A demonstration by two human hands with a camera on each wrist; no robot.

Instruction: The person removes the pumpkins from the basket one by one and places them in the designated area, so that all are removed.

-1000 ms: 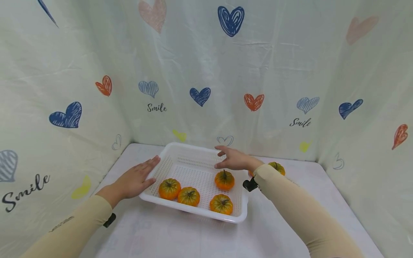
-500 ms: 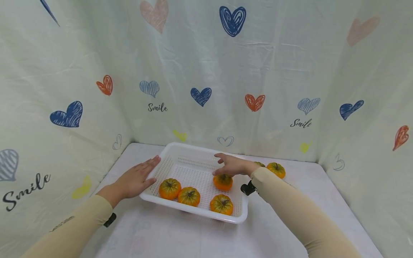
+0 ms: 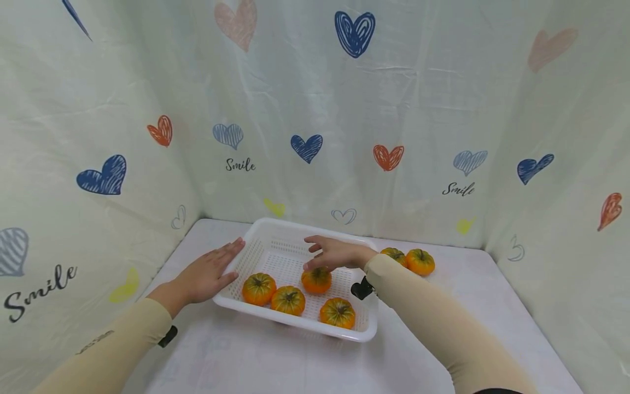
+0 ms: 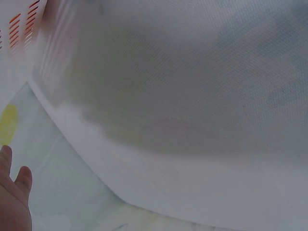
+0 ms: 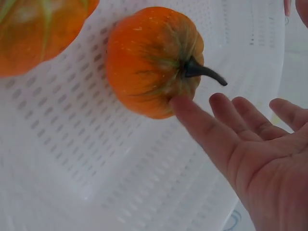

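Observation:
A white perforated plastic basket (image 3: 295, 227) stands on the table with several small orange-and-green pumpkins inside. My left hand (image 3: 204, 273) lies with extended fingers against the basket's left rim; in the left wrist view only part of that hand (image 4: 14, 192) shows at the left edge. Over the basket, my right hand (image 3: 337, 253) has its thumb against one pumpkin (image 3: 316, 282), its other fingers loosely extended. The right wrist view shows the thumb touching this pumpkin (image 5: 149, 67) near its dark stem, without the fingers closing round it. Two pumpkins (image 3: 259, 289) (image 3: 288, 300) sit together at front left.
Another pumpkin (image 3: 337, 313) sits in the basket's front right corner. Outside, behind the right forearm, two more pumpkins (image 3: 420, 262) (image 3: 394, 255) lie side by side on the white-covered table (image 3: 236, 355). A curtain (image 3: 418, 109) printed with hearts hangs close behind and at both sides.
My right hand has moved left and slightly down, and the pumpkin at its thumb has shifted left toward the front-left pair. The left hand and basket have stayed put.

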